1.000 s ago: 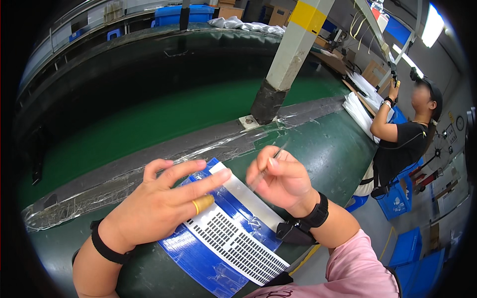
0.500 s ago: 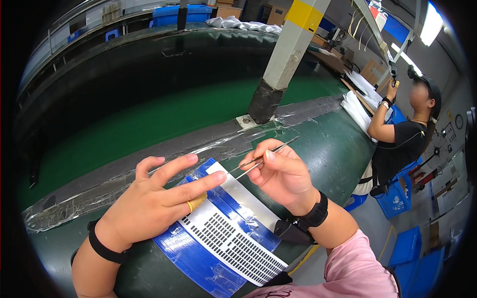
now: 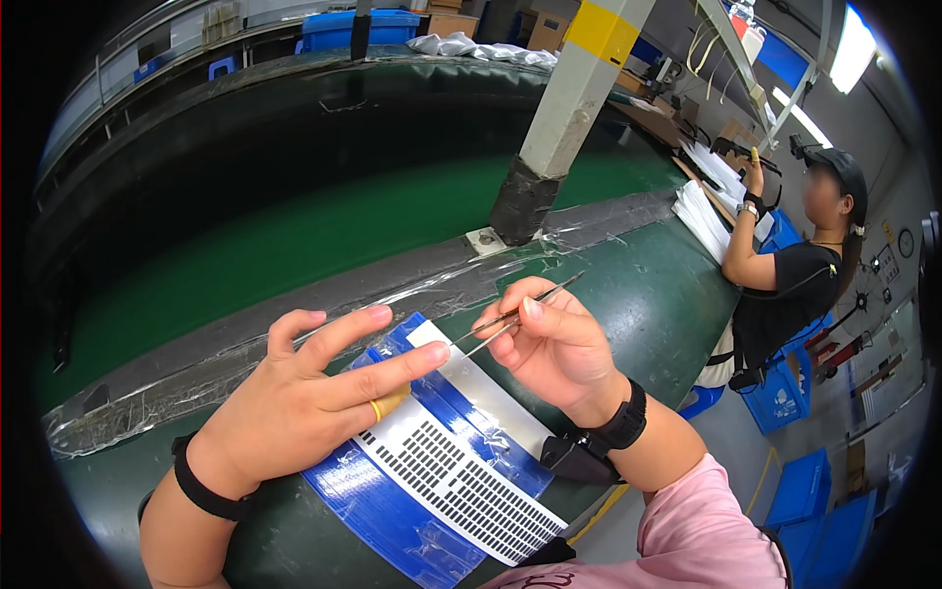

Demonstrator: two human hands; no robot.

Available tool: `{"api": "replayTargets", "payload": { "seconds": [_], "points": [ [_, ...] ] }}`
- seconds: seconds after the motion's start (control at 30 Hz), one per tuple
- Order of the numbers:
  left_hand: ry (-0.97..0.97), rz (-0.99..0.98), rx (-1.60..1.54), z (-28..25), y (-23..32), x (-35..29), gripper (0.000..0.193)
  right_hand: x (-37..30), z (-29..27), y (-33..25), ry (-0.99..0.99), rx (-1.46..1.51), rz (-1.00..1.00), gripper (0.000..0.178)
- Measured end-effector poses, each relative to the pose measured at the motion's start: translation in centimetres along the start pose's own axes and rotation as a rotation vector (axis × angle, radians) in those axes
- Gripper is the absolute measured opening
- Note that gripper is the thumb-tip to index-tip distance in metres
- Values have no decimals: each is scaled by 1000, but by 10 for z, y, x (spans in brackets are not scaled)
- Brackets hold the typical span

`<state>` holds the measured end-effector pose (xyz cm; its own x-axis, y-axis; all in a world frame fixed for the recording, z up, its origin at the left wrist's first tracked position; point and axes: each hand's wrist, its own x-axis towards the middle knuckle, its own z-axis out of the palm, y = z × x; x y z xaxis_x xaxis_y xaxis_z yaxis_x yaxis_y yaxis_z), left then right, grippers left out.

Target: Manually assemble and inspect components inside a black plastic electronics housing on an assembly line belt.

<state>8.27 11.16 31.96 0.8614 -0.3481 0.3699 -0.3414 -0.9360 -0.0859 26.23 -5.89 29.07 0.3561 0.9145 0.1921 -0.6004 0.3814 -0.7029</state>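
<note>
One pair of slim metal tweezers (image 3: 561, 286) sat in the right hand (image 3: 557, 339) in the head view, pinched between thumb and fingers, its two prongs slightly apart and pointing toward the left hand (image 3: 304, 398). The left hand was spread, palm down, over the upper left part of a blue board (image 3: 358, 496), with a yellow cover (image 3: 394, 401) on one digit. One extended fingertip lay just beside the tweezer tips; whether they touched, I could not tell. The board rested at a slant on the green table (image 3: 638, 285) and bore a pale strip (image 3: 500, 398) and, nearer the body, a white sheet (image 3: 461, 486) with rows of small black rectangles. A grey and yellow post (image 3: 579, 93) stood beyond the hands. To the right, a co-worker in black (image 3: 800, 265) had an arm raised, well apart, above blue bins (image 3: 800, 486).
</note>
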Motion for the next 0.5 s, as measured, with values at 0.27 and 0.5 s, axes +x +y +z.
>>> {"api": "replayTargets", "payload": {
  "seconds": [0.27,0.5],
  "points": [
    [-17,0,-8,-1,1,0,21,0,3,1,25,8,23,12],
    [-3,10,9,-1,1,1,19,-1,4,1,31,22,41,12]
  ]
}}
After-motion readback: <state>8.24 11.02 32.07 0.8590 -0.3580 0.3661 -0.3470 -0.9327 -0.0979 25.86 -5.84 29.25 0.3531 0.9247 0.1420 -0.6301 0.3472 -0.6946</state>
